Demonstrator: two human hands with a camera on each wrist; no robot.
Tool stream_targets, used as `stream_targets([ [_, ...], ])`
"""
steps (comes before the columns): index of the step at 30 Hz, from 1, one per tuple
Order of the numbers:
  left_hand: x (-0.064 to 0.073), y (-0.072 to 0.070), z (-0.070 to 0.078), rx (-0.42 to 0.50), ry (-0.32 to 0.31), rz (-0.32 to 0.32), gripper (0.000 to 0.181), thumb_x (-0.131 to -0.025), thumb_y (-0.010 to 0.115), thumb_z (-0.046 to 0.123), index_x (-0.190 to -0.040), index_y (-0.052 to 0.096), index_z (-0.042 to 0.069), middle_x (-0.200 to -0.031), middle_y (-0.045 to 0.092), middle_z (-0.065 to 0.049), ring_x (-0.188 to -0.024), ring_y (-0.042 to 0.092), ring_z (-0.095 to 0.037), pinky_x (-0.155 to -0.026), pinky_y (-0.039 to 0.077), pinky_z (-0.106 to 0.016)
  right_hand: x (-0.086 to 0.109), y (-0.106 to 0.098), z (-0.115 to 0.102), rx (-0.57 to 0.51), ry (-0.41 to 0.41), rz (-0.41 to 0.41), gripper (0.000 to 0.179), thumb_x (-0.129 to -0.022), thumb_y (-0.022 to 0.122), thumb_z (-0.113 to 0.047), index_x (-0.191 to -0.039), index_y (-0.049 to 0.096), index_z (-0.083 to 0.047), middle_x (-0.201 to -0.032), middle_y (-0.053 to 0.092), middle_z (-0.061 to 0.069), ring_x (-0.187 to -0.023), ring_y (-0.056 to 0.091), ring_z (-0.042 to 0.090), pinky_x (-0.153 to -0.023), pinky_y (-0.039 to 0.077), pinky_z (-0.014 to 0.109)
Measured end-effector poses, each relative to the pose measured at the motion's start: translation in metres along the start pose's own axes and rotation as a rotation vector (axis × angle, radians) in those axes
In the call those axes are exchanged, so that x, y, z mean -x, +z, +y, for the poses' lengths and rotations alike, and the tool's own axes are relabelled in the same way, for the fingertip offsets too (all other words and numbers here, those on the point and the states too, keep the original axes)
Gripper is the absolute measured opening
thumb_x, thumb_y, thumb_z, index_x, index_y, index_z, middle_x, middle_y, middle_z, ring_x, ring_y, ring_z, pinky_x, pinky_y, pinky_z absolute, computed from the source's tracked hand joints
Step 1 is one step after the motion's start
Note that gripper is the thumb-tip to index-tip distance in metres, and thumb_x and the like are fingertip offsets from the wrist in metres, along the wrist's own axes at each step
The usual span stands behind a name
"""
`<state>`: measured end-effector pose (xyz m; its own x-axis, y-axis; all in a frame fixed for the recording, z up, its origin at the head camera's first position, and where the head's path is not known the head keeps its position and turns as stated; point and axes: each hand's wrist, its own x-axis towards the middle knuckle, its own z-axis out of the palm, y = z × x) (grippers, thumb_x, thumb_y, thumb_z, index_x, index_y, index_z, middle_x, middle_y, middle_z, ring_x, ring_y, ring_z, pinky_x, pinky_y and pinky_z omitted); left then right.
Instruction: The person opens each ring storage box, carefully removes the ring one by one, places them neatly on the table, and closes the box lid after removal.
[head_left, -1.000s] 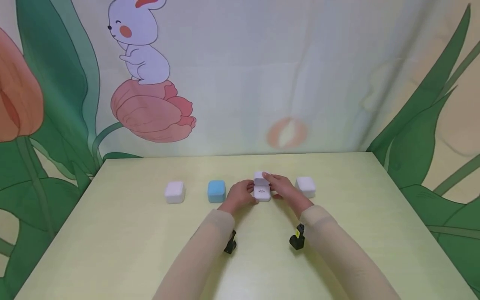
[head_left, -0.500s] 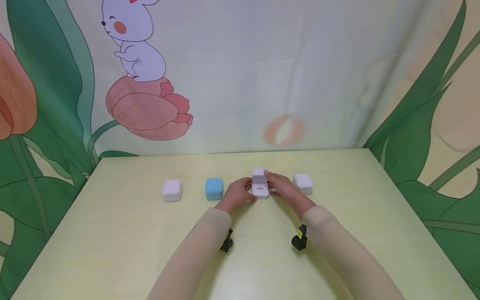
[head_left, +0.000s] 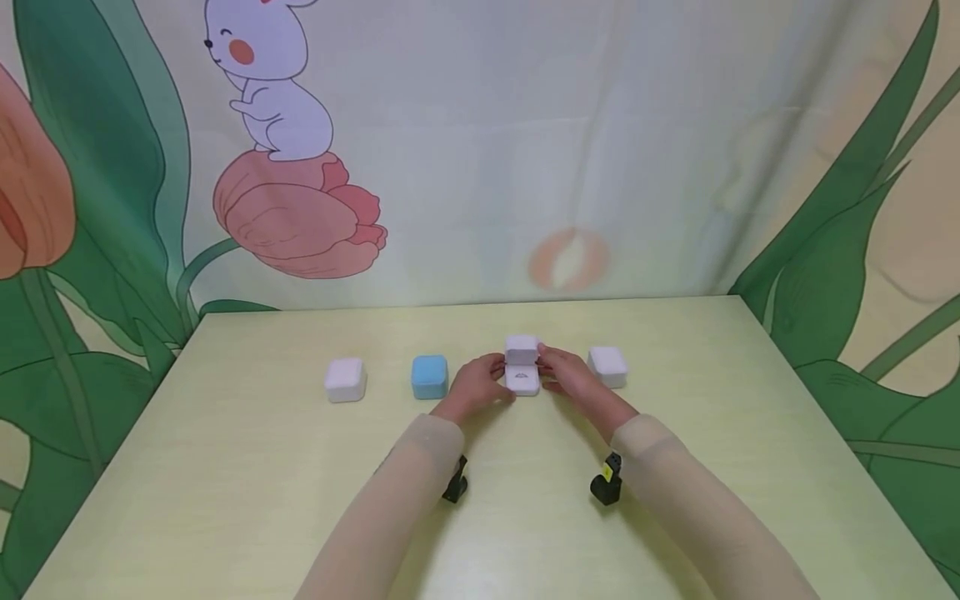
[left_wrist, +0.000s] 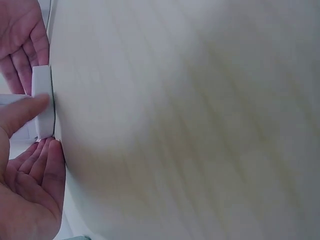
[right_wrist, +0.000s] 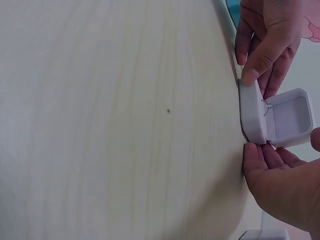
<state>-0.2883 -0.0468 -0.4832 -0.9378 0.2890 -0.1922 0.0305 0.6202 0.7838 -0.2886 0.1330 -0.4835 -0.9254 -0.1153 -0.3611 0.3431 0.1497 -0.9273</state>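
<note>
A small white ring box stands on the table with its hinged lid raised. Inside the base sits a silvery, sparkling piece, probably a ring. My left hand holds the base from the left, thumb on its front corner and fingers along its side. At the box's right side is my right hand, its fingertips touching the base. The right thumb stands beside the lid, away from the base.
A light blue box and a white box stand closed to the left. Another white box stands just right of my right hand. Behind the pale table hangs a printed curtain.
My right thumb has come off the front of the lid to its right edge, and the right hand has shifted slightly right. The lid stays up; my left hand keeps its hold.
</note>
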Motion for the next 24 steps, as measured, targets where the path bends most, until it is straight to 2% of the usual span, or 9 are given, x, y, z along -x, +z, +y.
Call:
stream_targets([
  [3,-0.004,0.0,-0.001,0.038,-0.019,-0.022,0.078,-0.084,0.082,0.01,-0.151,0.044,-0.003,-0.153,0.054,-0.017,-0.144,0.053,-0.028,-0.124,0.038,-0.04,0.0,-0.001,0.0,-0.002,-0.005,-0.006,0.059,-0.112,0.034,-0.031,-0.159,0.028,0.004,-0.162,0.037,0.027,-0.151,0.038,0.038,-0.125,0.036,0.047],
  [6,-0.009,0.001,-0.006,0.042,-0.012,-0.031,0.081,-0.083,0.083,0.011,-0.151,0.043,-0.004,-0.153,0.055,-0.017,-0.142,0.055,-0.026,-0.121,0.043,-0.036,0.001,-0.002,0.0,-0.004,-0.003,-0.008,0.058,-0.112,0.035,-0.03,-0.159,0.028,0.004,-0.162,0.037,0.027,-0.151,0.038,0.039,-0.126,0.035,0.048],
  [12,-0.001,0.001,0.002,0.083,-0.018,-0.03,0.08,-0.085,0.081,0.008,-0.153,0.041,-0.004,-0.154,0.054,-0.018,-0.144,0.052,-0.028,-0.123,0.039,-0.039,0.002,-0.002,0.0,-0.004,0.005,-0.01,0.057,-0.112,0.036,-0.029,-0.159,0.029,0.004,-0.162,0.037,0.026,-0.152,0.037,0.038,-0.127,0.034,0.047],
  [19,0.002,0.002,0.003,0.045,-0.013,-0.001,0.077,-0.085,0.08,0.007,-0.151,0.043,-0.004,-0.151,0.056,-0.019,-0.142,0.054,-0.029,-0.122,0.041,-0.039,0.004,-0.002,0.001,-0.041,0.009,0.014,0.055,-0.113,0.034,-0.024,-0.156,0.03,0.01,-0.159,0.038,0.031,-0.151,0.039,0.039,-0.126,0.035,0.045],
  [24,0.0,0.002,0.001,0.053,-0.02,0.007,0.077,-0.085,0.08,0.007,-0.151,0.043,-0.004,-0.151,0.056,-0.018,-0.142,0.054,-0.029,-0.122,0.041,-0.039,0.006,-0.001,0.002,-0.011,-0.005,0.05,0.044,-0.11,0.039,-0.014,-0.146,0.039,0.011,-0.154,0.045,0.03,-0.142,0.05,0.035,-0.122,0.042,0.044],
])
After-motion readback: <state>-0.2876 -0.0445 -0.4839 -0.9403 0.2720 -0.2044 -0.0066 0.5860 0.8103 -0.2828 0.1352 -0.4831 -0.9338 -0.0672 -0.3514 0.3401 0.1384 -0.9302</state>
